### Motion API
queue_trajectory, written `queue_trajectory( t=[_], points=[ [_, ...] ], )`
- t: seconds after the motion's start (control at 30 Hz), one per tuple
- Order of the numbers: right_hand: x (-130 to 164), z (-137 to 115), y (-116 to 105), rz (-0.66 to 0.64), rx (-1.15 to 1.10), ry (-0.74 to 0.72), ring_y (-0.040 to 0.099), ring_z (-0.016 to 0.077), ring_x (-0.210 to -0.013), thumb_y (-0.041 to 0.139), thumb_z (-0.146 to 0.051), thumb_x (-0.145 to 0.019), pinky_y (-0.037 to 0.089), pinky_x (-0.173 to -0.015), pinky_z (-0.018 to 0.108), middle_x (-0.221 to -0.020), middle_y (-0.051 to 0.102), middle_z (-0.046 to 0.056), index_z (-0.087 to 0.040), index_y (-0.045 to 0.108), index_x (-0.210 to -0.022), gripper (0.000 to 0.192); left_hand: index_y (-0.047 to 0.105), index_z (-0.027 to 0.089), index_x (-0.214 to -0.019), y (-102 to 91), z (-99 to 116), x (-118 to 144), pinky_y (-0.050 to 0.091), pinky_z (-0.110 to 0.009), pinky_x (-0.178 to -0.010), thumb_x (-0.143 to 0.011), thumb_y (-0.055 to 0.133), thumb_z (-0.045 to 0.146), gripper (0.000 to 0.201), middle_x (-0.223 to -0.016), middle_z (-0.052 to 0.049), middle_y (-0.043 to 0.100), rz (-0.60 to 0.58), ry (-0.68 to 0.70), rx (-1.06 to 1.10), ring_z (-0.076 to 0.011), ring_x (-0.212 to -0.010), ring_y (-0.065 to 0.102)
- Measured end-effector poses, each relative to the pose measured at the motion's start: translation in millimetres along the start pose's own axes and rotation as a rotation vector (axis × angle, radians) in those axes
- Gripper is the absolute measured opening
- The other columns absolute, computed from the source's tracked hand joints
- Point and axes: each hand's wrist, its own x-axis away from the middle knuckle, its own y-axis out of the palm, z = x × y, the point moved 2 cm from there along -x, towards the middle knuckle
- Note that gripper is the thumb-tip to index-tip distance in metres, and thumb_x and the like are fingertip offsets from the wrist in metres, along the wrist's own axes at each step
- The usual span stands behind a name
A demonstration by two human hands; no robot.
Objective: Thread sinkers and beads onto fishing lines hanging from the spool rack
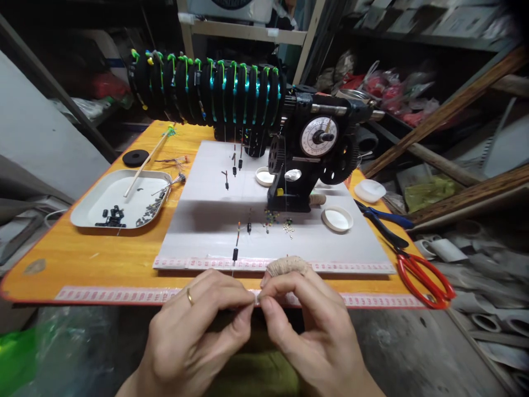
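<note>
I'm in a small, cluttered workshop.
What shows it is the wooden table (82,264) before me, where a black machine (303,184) with toothed gears (350,157) and a round dial (306,140) stands on a pale board (206,242), a row of black discs (206,94) reaching out to its left. A white tray (101,190) holds small black parts (112,215), red-handled scissors (401,259) lie by a blue-handled tool (394,219), and a printed measuring tape (103,293) runs along the near edge. Around me, dark shelves (421,43) are crammed with plastic bags (388,91), rough wooden bars (448,113) slant at the right, pale rolls (450,249) are heaped below, and the floor (382,342) is grey and stained.
</note>
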Motion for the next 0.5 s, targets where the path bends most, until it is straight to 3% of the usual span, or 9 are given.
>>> queue_trajectory(
  t=[0.3, 0.5],
  points=[
    [-1, -1, 2, -0.067, -0.121, 0.077, 0.062, 0.0141, -0.081, 0.058, -0.012, -0.087, 0.05, -0.068, 0.025, -0.087, 0.064, 0.002, -0.02, 0.065, -0.088, 0.011, 0.068, 0.026, -0.091, 12.8, -4, 14, 0.056, -0.021, -0.07, -0.081, 0.066, -0.002, 0.029, -0.081, 0.003, 0.07, 0.197, -0.204, 0.242, -0.012, -0.076, 0.067],
    [-1, -4, 3, -0.071, -0.133, 0.089, 0.061, 0.0151, -0.08, 0.057, -0.01, -0.087, 0.05, -0.068, 0.026, -0.085, 0.064, 0.001, -0.02, 0.065, -0.089, 0.013, 0.069, 0.028, -0.088, 15.9, -5, 17, 0.055, -0.019, -0.07, -0.084, 0.066, 0.004, 0.024, -0.084, 0.002, 0.062, 0.197, -0.297, 0.347, -0.012, -0.078, 0.062]
  ],
)
